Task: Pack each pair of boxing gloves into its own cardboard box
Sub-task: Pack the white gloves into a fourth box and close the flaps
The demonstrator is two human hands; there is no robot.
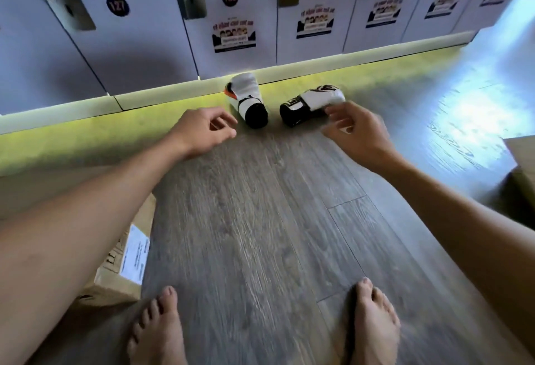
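- Grey wood-grain planks make up the floor (260,220) in the head view. A pair of boxing gloves is seen lying on it at twelve o'clock, just before the lit skirting under the lockers (139,31).
- The orange-trimmed glove (246,98) is laid with its black cuff turned toward the person. The black-lettered glove (314,101) is laid on its side at three o'clock of it, near but apart.
- The left hand (202,130) is held out with fingers loosely curled and nothing in it, just beside the orange-trimmed glove's cuff and not touching it.
- The right hand (357,133) is half curled, with nothing gripped. Its fingertips are placed at the black-lettered glove's near edge, and contact cannot be told through the blur.
- A labelled cardboard box (124,272) is seen at eight o'clock under the left forearm, and a corner of a second box (521,159) at three o'clock. Neither interior is shown.
- The step in hand is judged to be the pick-up of this pair. Each glove is best taken at the cuff, where a narrow tube can be circled; the padded end is bulky and probably slippery. Both should be carried to one box, so the pair is kept together.
- The glove shells appear smooth, glossy and rounded, and the cuffs cylindrical. The cardboard is matte, brown and flat-sided.
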